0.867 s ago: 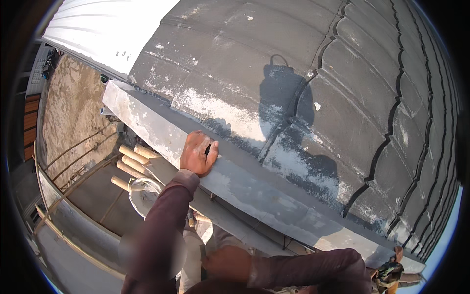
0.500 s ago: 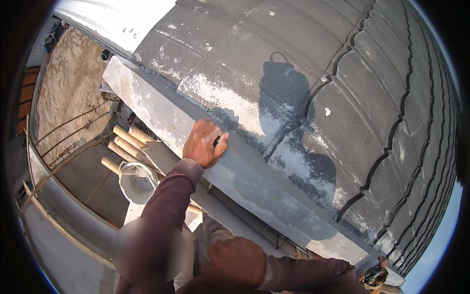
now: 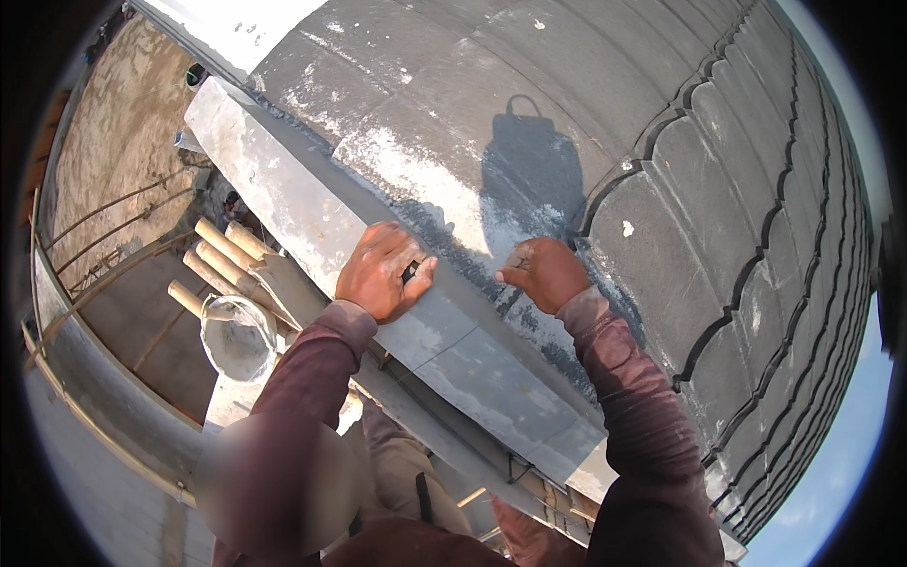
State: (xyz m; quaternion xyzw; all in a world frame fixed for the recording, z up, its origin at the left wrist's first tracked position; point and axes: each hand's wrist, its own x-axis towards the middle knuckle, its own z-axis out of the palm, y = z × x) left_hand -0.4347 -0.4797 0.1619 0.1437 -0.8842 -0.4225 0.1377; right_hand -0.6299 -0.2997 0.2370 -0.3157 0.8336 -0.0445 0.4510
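The long grey fascia board (image 3: pixel 444 331) running along the foot of the dark tiled roof (image 3: pixel 718 236) is the landmark here. The left hand (image 3: pixel 383 272) rests on the board's upper edge, fingers curled over it with a small dark object pinched between thumb and forefinger; what that object is cannot be told. The right hand (image 3: pixel 543 274) sits just upslope of the board, on the grey, mortar-streaked strip of roof, its fingers loosely bent and pressing down, gripping nothing. Below the board, on the left-hand side, a pale bucket (image 3: pixel 236 335) stands beside a bundle of 4 or so wooden poles (image 3: pixel 222 265), with a metal railing (image 3: pixel 104 283) further out. Judging from this, the work in hand is setting or steadying the board against the eave. To do it well, the left hand should keep firm downward pressure on the edge while the right braces flat on the roof, weight kept low and inward, since the ground lies well below the board.
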